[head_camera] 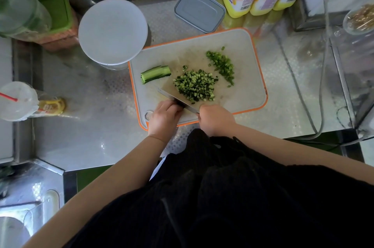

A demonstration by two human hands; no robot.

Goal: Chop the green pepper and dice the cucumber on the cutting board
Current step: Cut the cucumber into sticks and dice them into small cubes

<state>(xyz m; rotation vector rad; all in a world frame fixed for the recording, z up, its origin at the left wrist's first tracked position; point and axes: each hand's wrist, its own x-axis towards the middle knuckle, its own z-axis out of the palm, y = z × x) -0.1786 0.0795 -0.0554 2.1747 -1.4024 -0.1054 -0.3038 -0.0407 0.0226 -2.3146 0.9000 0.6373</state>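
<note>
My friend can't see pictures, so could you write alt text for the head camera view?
A person's right hand grips a steel knife while the left hand touches its blade, over an orange-rimmed white cutting board on a steel counter. On the board lie diced cucumber, chopped green pepper and an uncut cucumber strip.

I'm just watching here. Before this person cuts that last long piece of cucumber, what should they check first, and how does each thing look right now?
1. Knife held firmly: ok, the right hand grips the handle.
2. Left hand away from the cutting edge: not ok, its fingers rest on the blade.
3. Uncut cucumber piece within reach on the cutting board: ok, at the board's left side.
4. Cutting room: ok, the diced cucumber and chopped pepper sit in separate piles to the right.
5. Board steady on the counter: cannot tell.
</note>
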